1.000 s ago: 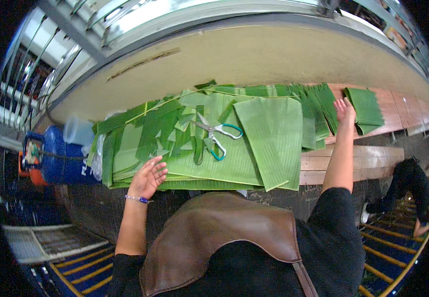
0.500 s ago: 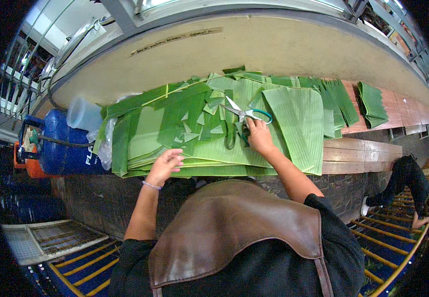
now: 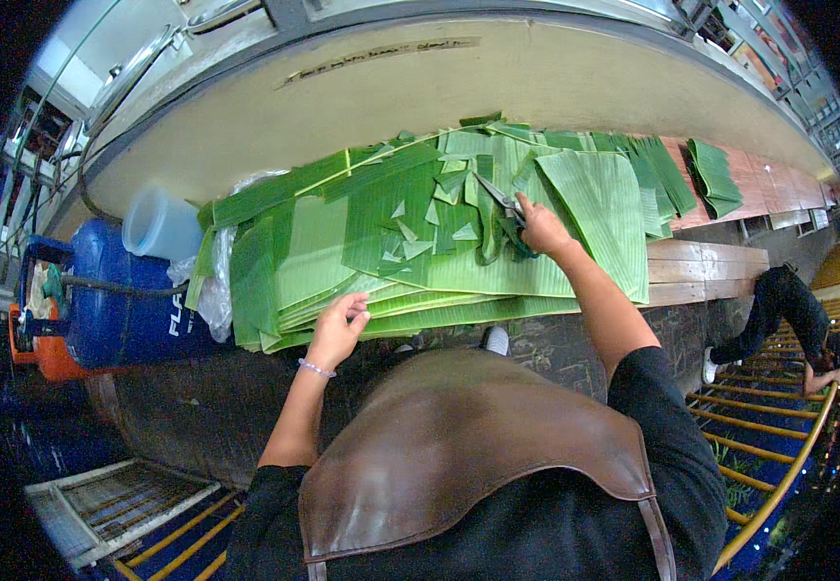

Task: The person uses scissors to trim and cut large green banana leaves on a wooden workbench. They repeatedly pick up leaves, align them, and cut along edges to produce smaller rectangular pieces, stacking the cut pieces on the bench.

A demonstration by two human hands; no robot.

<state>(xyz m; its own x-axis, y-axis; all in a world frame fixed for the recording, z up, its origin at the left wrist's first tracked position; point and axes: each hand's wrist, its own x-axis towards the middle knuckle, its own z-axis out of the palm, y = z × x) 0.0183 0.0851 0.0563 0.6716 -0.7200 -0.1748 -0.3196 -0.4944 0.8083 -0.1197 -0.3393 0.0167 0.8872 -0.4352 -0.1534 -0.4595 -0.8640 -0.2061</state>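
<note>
Scissors point(image 3: 500, 198) with teal handles are in my right hand point(image 3: 544, 230), whose fingers wrap round the handles. Their blades point to the far left above the banana leaves. My left hand point(image 3: 340, 329) hovers by the front edge of the leaf stack point(image 3: 313, 261), fingers loosely curved and apart, with nothing visible in them. Small cut leaf scraps point(image 3: 418, 249) lie scattered on top of the stack. To the right of the scissors lies a broad, pale green leaf piece point(image 3: 594, 203).
A blue gas cylinder point(image 3: 115, 300) and a translucent plastic tub point(image 3: 160, 225) stand at the left, beside clear plastic point(image 3: 217, 290). More leaf pieces point(image 3: 714, 179) lie on the wooden bench point(image 3: 701, 261) at right. A person point(image 3: 778, 310) is by the yellow railing point(image 3: 769, 407).
My right hand has closed round the scissors' handles and lifted them slightly, and the blades have come closer together. My left hand remains by the front leaf edge. The view has shifted a little.
</note>
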